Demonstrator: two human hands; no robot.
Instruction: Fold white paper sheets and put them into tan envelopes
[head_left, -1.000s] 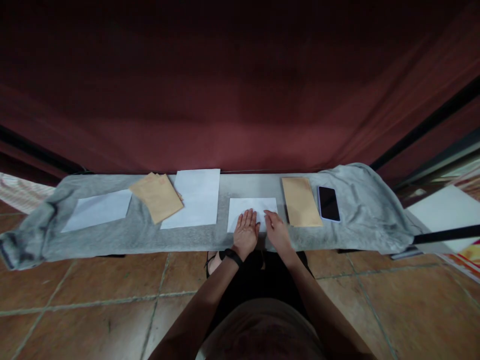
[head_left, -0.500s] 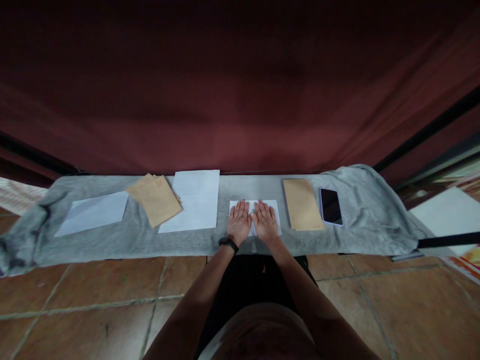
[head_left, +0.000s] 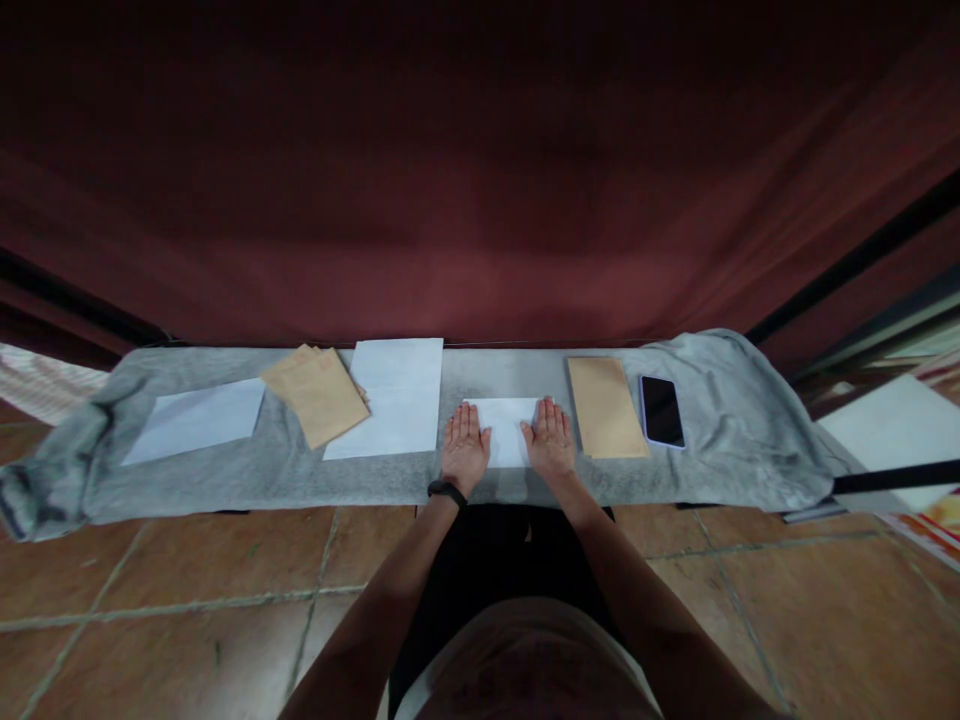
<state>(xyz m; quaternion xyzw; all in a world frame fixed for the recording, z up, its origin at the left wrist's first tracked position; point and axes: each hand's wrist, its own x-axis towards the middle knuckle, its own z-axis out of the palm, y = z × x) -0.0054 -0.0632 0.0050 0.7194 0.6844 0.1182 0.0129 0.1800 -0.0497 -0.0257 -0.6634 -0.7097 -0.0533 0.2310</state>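
Note:
A small white sheet of paper (head_left: 507,432), which looks folded, lies flat on the grey cloth in front of me. My left hand (head_left: 466,446) rests palm down over its left edge, fingers stretched forward and thumb out to the side. On the opposite edge my right hand (head_left: 550,441) lies flat in the same way. The paper's middle shows between the two thumbs. Just right of my right hand is a brown envelope (head_left: 607,408). Larger white sheets (head_left: 405,400) lie to the left of my left hand.
Several brown envelopes (head_left: 326,400) overlap the larger white sheets. Another white paper (head_left: 195,422) lies at the far left. A phone (head_left: 662,412) with a dark screen is right of the single envelope. Dark red curtain (head_left: 480,250) hangs behind the cloth-covered bench (head_left: 750,430).
My hands have slid apart, from side by side at the paper's middle out to its left and right edges. More of the white paper shows between them.

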